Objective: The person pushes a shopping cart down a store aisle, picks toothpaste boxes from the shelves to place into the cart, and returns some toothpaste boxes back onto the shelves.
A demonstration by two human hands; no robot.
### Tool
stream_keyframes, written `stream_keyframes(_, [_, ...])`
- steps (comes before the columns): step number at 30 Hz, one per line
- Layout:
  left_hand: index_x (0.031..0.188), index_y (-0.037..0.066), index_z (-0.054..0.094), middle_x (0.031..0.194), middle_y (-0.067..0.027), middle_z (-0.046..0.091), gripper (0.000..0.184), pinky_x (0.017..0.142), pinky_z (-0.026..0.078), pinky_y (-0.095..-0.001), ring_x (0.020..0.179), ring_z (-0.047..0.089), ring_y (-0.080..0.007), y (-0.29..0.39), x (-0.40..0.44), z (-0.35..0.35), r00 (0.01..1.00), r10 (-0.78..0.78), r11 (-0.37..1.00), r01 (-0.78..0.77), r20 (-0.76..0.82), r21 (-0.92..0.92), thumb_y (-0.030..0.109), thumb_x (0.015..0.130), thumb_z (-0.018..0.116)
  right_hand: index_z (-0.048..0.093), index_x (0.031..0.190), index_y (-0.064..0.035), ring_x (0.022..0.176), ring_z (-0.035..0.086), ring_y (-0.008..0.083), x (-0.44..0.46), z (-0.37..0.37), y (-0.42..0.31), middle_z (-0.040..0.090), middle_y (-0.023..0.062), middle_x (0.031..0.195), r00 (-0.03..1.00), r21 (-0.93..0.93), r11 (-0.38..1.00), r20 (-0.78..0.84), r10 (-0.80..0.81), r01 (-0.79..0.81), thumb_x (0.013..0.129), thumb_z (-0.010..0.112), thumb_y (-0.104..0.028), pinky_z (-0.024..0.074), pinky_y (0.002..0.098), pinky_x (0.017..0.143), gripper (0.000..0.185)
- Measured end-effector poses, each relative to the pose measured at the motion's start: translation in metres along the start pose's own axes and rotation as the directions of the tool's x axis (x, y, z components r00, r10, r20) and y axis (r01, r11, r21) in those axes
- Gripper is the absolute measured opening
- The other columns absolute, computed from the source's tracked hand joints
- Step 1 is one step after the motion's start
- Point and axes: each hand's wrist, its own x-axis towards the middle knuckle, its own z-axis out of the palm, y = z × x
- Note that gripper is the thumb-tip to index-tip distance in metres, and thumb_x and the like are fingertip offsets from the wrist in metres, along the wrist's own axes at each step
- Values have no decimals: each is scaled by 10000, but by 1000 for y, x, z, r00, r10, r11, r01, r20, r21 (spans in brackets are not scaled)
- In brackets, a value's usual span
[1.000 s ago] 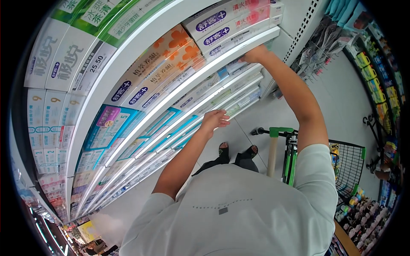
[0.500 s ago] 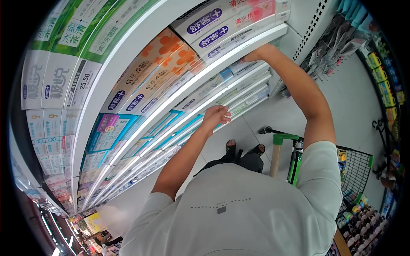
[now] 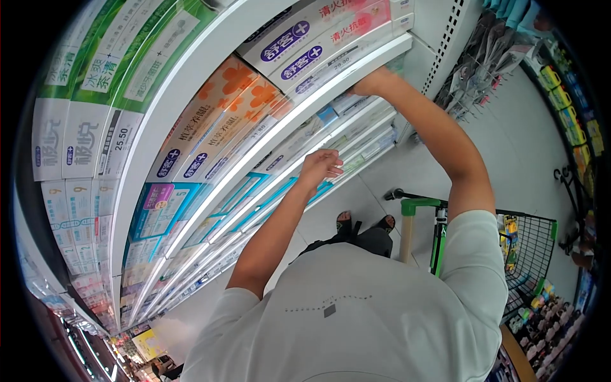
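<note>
My right hand [image 3: 377, 83] reaches into the shelf unit just below the white shelf edge [image 3: 356, 83] priced 29.90. Its fingers are hidden inside, so I cannot see what they touch. Above it lie long toothpaste boxes [image 3: 305, 62] with purple logos and red-pink ends. My left hand [image 3: 320, 167] hovers in front of the lower shelves, its fingers loosely bent, nothing visible in them. Orange-flowered toothpaste boxes [image 3: 219, 118] sit on the shelf up and to its left. Blue-edged boxes [image 3: 162, 210] are stacked farther left.
A shopping cart [image 3: 525, 254] with black mesh and green trim stands at my right, yellow packages inside it. Green and white toothpaste boxes [image 3: 95, 95] fill the shelf at upper left. Hanging packaged goods [image 3: 474, 76] line a rack beyond the unit. Pale floor tiles [image 3: 363, 194] lie below.
The shelves have shifted slightly left and down in view. My right hand remains inside the shelf, a little farther left in view. My left hand has risen slightly, its fingers still loosely bent.
</note>
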Motion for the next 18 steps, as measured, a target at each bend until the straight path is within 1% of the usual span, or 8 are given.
stream_keyframes(1, [1152,-11,567,1017,-152,656,294,710,524,-287,826,663,-197,0,0,1,1000,-3,1000,3,13,3,189,939,528,588,1263,-162,1230,487,296,-3,6,0,570,114,1285,994,15,999,-103,45,-44,680,780,-284,369,388,1051,626])
stream_keyframes(2, [1160,-11,563,1010,-148,658,301,711,523,-285,823,662,-193,1,0,1,1000,6,1000,-6,5,14,194,942,532,588,1263,-162,1230,487,296,-6,12,0,570,114,1285,993,12,998,-100,57,-56,680,780,-284,369,388,1051,626])
stream_keyframes(5, [1184,-13,549,997,-141,660,324,714,520,-279,819,659,-184,2,2,7,999,34,999,-34,21,29,209,948,546,653,1086,-92,1066,567,334,-18,30,-2,640,117,1089,944,121,990,-312,106,-71,715,751,-240,448,397,934,412])
stream_keyframes(6, [1200,-14,540,990,-136,660,341,716,518,-275,819,657,-179,5,3,8,998,56,998,-57,31,31,218,950,554,653,1086,-92,1066,567,334,-25,29,-4,640,117,1089,944,116,990,-311,111,-79,715,751,-240,448,397,934,412])
stream_keyframes(9, [1236,-7,522,990,-132,661,376,712,516,-271,817,656,-174,13,6,13,993,101,994,-103,53,38,234,951,569,629,1073,-53,1068,557,301,-52,25,-5,625,108,1065,917,-9,1000,-399,11,-16,753,714,-229,410,381,979,375])
stream_keyframes(11, [1245,-5,518,990,-132,660,383,709,515,-271,815,656,-173,18,7,16,992,113,993,-115,60,36,233,950,570,564,1076,-14,1060,524,347,-64,20,-5,574,142,1075,822,-104,993,-558,-109,60,768,684,-174,415,415,960,367])
stream_keyframes(15, [1297,-1,470,976,-139,665,427,701,515,-270,805,658,-173,24,10,24,987,143,989,-146,69,31,223,948,573,526,1148,-28,1110,492,328,-71,22,-2,541,133,1123,834,-82,996,-552,-23,-27,793,645,-121,389,408,990,386])
stream_keyframes(18, [1344,-1,412,963,-147,669,480,692,516,-269,800,660,-180,28,15,28,980,173,984,-176,94,19,202,943,580,505,1175,-10,1129,482,365,-73,25,-3,533,169,1155,827,-22,999,-563,18,-36,797,613,-81,384,424,996,400])
